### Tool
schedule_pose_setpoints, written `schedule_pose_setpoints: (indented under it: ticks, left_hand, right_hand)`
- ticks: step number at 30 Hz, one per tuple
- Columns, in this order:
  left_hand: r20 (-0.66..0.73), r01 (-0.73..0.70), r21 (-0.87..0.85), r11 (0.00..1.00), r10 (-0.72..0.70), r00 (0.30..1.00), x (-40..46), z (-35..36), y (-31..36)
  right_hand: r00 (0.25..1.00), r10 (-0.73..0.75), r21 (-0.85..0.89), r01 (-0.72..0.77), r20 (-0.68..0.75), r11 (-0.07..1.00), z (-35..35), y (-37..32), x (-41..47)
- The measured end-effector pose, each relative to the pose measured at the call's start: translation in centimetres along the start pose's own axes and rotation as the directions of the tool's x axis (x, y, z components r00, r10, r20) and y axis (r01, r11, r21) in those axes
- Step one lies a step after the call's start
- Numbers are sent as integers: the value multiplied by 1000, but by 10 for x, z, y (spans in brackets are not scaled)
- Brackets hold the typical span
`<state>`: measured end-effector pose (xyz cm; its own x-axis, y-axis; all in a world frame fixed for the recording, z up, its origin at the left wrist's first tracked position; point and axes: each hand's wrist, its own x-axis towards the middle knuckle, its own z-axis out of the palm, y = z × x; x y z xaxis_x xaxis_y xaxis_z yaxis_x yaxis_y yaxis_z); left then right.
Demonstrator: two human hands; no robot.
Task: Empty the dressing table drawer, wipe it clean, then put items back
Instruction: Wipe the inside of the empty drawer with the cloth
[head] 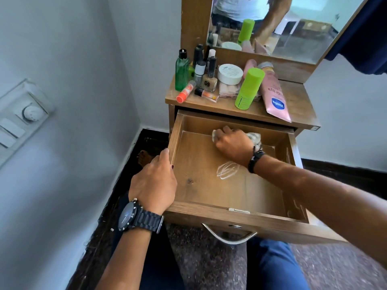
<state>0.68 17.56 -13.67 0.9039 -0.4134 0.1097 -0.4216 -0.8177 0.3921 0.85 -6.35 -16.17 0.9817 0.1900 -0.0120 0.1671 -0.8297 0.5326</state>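
Left hand (pixel 154 181) grips drawer (pixel 209 185); cloth (pixel 254 137) seemingly balled under right hand (pixel 232 143).

You are in a home, in a bedroom or dressing corner. In front of you stands a small wooden dressing table (pixel 297 105) with a mirror (pixel 293 28) rising from its back edge, pushed into the corner of two plain pale walls. Its top carries toiletries: a green bottle (pixel 181 70) at the back left corner, nail polish bottles (pixel 209 78) beside it, a white cream jar (pixel 230 73) in the middle, a lime-green spray can (pixel 248 88) and a pink lotion tube (pixel 276 97) towards the front right. A wall switch panel (pixel 23 114) with a dial sits on your left, and the mirror reflects a furnished room
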Motion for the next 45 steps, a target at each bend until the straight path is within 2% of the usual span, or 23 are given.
schedule_pose_setpoints:
  ticks: [4, 9, 11, 13, 16, 25, 33, 37, 41, 45]
  left_hand:
    - [-2, 0, -3, 1000, 0, 1000, 1, 1, -1]
    - [5, -8, 0, 1000, 8, 1000, 1, 1, 0]
    - [8, -6, -5, 1000, 6, 1000, 1, 0, 0]
    - [16, -6, -5, 1000, 6, 1000, 0, 0, -1]
    - [22, -7, 5, 1000, 7, 1000, 1, 0, -1]
    - [46, -40, 2, 999, 40, 998, 0, -1, -3]
    - [70, -159, -13, 987, 160, 985, 0, -4, -1]
    - [87, -231, 8, 973, 229, 969, 1, -6, 6]
    - [186, -307, -120, 944, 325, 927, -1, -10, 26]
    - [314, -332, -129, 935, 356, 880, -2, -8, 34]
  right_hand:
    - [998, 59, 46, -59, -13, 997, 17, 16, -31]
    - [979, 206, 162, -205, 10, 965, 10, -8, -11]
    - [987, 159, 281, -163, 40, 946, 2, -21, 8]
    - [991, 132, 347, -127, 9, 929, -11, -39, 32]
    - [993, 111, 318, -96, -28, 943, -22, -55, 53]
    - [993, 74, 233, -93, 87, 968, -34, -49, 50]
    - [965, 173, 46, -186, 199, 981, -16, -21, 6]
    - [925, 279, -113, -258, 259, 959, -7, -1, -32]
    - [877, 313, -14, -331, 364, 944, 0, 23, -54]
    - [827, 375, 22, -422, 419, 906, -7, 19, -53]
